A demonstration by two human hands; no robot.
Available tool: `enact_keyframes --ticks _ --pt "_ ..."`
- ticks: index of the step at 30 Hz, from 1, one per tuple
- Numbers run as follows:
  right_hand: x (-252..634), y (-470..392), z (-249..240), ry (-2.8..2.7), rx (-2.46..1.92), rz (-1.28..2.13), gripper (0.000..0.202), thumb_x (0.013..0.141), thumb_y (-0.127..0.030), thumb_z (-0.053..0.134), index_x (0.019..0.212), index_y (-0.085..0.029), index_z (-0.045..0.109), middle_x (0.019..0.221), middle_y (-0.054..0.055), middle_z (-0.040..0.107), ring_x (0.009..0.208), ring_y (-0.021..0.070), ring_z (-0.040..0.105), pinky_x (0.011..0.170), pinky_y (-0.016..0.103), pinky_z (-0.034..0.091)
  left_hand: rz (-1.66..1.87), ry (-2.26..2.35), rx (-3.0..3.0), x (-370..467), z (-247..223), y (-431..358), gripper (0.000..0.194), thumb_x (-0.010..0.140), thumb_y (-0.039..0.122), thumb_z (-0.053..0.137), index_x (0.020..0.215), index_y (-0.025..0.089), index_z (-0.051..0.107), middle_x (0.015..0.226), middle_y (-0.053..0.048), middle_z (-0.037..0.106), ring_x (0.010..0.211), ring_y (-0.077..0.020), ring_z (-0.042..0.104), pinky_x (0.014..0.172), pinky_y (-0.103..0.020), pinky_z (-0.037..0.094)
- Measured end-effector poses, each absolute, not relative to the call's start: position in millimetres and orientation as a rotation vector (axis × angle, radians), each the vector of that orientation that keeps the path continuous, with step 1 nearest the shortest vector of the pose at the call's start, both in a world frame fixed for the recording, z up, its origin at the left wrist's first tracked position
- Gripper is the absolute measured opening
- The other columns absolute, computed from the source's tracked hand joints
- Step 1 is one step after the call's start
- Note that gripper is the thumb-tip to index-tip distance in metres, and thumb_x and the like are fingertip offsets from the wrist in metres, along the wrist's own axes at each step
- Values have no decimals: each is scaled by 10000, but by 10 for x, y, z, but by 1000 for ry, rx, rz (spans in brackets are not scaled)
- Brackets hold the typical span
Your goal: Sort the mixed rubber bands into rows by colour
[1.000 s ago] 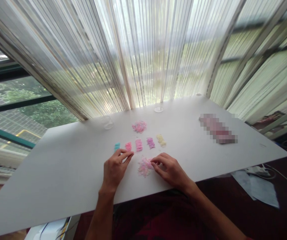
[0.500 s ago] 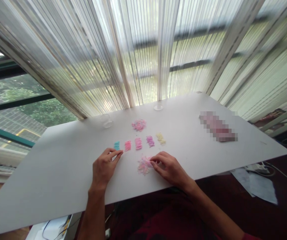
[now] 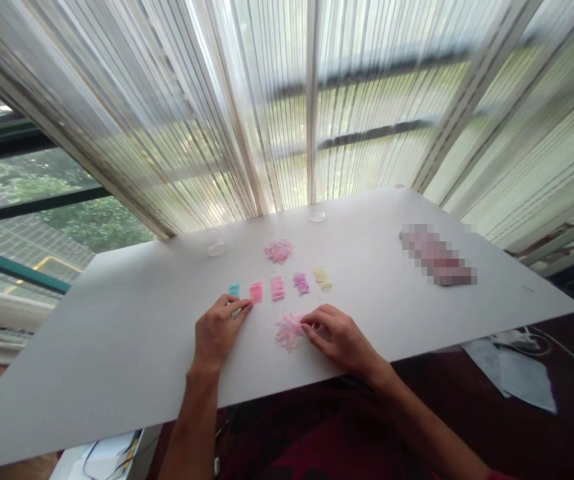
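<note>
My left hand (image 3: 221, 328) is closed in a pinch, its fingertips at the lower end of a row of small bright pink pieces (image 3: 256, 291). Whether a piece is between those fingers is too small to tell. Just left of it, a turquoise group (image 3: 235, 289) is partly covered by the hand. Light pink (image 3: 277, 288), purple (image 3: 301, 283) and pale yellow (image 3: 322, 279) groups continue the line to the right. With its fingertips pinched, my right hand (image 3: 337, 337) touches the right side of a loose mixed pile (image 3: 288, 332) of thin pastel pieces; what it grips is hidden.
A second mixed pile (image 3: 279, 251) lies behind the groups on the white table (image 3: 131, 327). Two clear shallow dishes, one on the left (image 3: 215, 243) and one on the right (image 3: 317, 215), stand near the back edge. A blurred-out pinkish object (image 3: 437, 257) lies at the right.
My left hand has moved a little to the right, from beside the turquoise group to the lower end of the bright pink one. My right hand stays at the near pile.
</note>
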State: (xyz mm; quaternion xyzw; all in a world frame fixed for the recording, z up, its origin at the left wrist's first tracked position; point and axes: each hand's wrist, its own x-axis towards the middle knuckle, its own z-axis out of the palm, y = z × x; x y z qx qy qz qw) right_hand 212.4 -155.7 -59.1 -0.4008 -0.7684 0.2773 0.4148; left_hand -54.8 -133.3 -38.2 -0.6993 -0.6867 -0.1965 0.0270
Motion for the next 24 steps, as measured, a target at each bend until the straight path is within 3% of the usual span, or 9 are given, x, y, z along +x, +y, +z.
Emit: enact_keyframes --ticks 16,24 --pt "2104 -1547 -573 -1869 -1091 591 128 940 -168 592 963 -226 704 879 46 689 828 197 657 780 332 555 -903 -1970 -2293 -450 -278 -1552 231 967 383 586 1035 254 766 938 -1 721 610 -105 561 632 -229 456" --pt "2118 -1543 -582 -1895 -1109 596 107 926 -158 618 977 -214 694 885 45 678 854 204 646 794 346 549 -897 -1867 -2747 -102 -406 -1755 357 956 300 580 1309 255 596 1157 -39 710 741 -141 644 738 -264 561"
